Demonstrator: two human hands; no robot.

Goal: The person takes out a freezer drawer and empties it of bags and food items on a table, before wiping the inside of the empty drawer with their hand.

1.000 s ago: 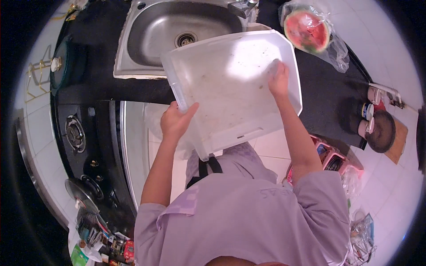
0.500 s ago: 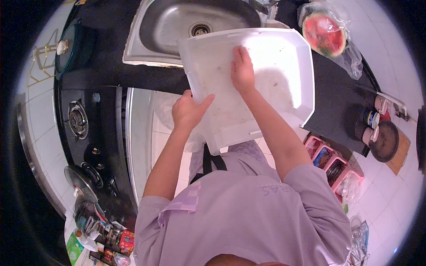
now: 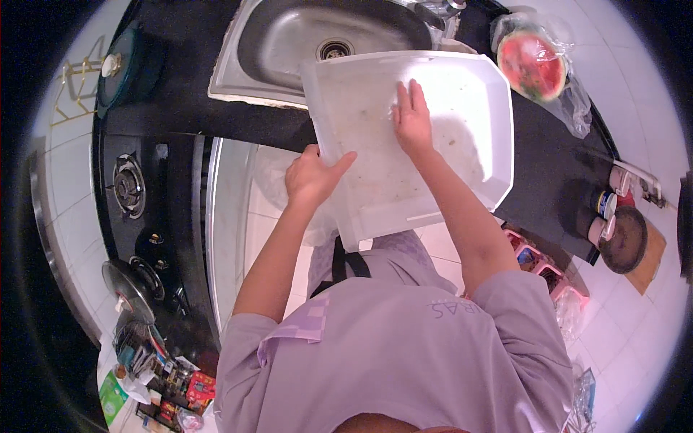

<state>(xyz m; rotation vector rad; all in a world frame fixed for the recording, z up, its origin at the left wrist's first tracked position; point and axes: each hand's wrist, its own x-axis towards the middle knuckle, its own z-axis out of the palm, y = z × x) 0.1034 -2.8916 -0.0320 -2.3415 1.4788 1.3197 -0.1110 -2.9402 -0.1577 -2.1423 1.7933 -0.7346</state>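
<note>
A wide white plastic drawer-like bin (image 3: 375,159) with raised sides is tilted up in front of my body, its inside facing me. Small dark specks dot its inner surface. My left hand (image 3: 314,175) grips its left wall, the thumb over the inside and the fingers mostly hidden behind the wall. Inside the bin, my right hand (image 3: 413,123) lies with fingers stretched out against the upper part of the inner surface, holding nothing that I can see. The far rim overlaps the near edge of the steel sink (image 3: 289,40).
Half a watermelon (image 3: 533,66) in clear plastic sits at the back right of the black counter (image 3: 548,173). A gas burner (image 3: 130,186) and a pan lid (image 3: 128,291) are on the left. Pink baskets (image 3: 548,270) stand low on the right.
My right hand has slid a little to the right across the bin's inside. The bin and my left hand have shifted slightly right in the picture, along with the counter and sink.
</note>
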